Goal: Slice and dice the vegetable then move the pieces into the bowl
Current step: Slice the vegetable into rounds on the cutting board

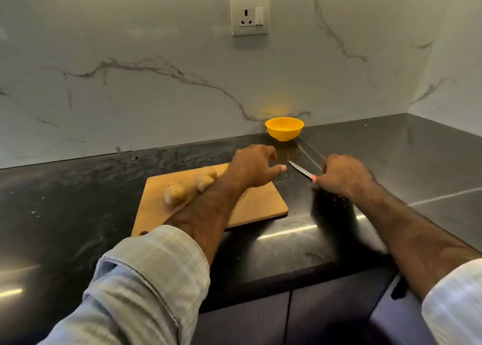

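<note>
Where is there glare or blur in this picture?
Head view: bright streaks of glare on the counter edge; slight motion blur on the right hand gripping the knife; the yellow bowl casts a glow on the wall; straight edges bow from the wide lens.

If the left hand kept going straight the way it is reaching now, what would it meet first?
Probably the yellow bowl by the wall. The left hand points up and right past the cutting board, with only bare counter between, though depth is unclear.
</note>
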`<state>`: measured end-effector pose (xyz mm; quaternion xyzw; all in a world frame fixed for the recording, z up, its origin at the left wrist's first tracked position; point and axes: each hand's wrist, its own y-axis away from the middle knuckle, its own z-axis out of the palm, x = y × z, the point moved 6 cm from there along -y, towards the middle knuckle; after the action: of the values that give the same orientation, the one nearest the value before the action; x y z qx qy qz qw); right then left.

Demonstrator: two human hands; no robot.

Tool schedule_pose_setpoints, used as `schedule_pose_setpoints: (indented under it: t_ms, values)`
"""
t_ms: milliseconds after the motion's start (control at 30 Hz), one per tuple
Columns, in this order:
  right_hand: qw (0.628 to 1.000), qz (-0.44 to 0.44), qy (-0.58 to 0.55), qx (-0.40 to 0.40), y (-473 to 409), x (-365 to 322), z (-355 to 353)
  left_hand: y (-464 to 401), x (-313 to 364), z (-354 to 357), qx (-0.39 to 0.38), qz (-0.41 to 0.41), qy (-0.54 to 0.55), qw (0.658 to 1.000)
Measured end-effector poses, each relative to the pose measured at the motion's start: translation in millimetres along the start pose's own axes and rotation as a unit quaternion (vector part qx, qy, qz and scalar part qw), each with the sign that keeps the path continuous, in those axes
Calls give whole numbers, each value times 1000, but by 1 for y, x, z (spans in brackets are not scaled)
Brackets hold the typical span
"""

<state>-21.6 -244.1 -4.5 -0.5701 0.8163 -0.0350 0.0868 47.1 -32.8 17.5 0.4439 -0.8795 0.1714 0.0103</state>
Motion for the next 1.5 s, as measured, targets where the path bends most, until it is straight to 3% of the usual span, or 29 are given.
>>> schedule_pose_setpoints:
  t_ms: [167, 333, 567, 767, 900, 1000, 1300, 1500]
  values:
    - [999, 9, -16, -50, 4, -7, 5, 9, -7, -6, -18, -19, 0, 1000]
    - [996, 10, -67, -64, 2, -25, 6, 29, -44, -31, 23, -46, 25, 998]
    - [985, -38, -165, 18, 11, -98, -8, 74, -125, -78, 69, -114, 20, 991]
    - [971, -75, -228, -5, 26, -170, -6, 95, -154, -86, 50, -144, 37, 988]
    - [973, -67, -221, -4, 33, -177, -1, 94, -143, -72, -60, -102, 116, 986]
    - [975, -58, -214, -16, 34, -173, 5, 89, -139, -58, -142, -75, 80, 984]
    - [984, -68, -166, -13, 38, -180, 14, 81, -139, -53, -29, -102, 56, 993]
    - [987, -78, -142, -18, 40, -188, 17, 82, -141, -55, -77, -81, 35, 993]
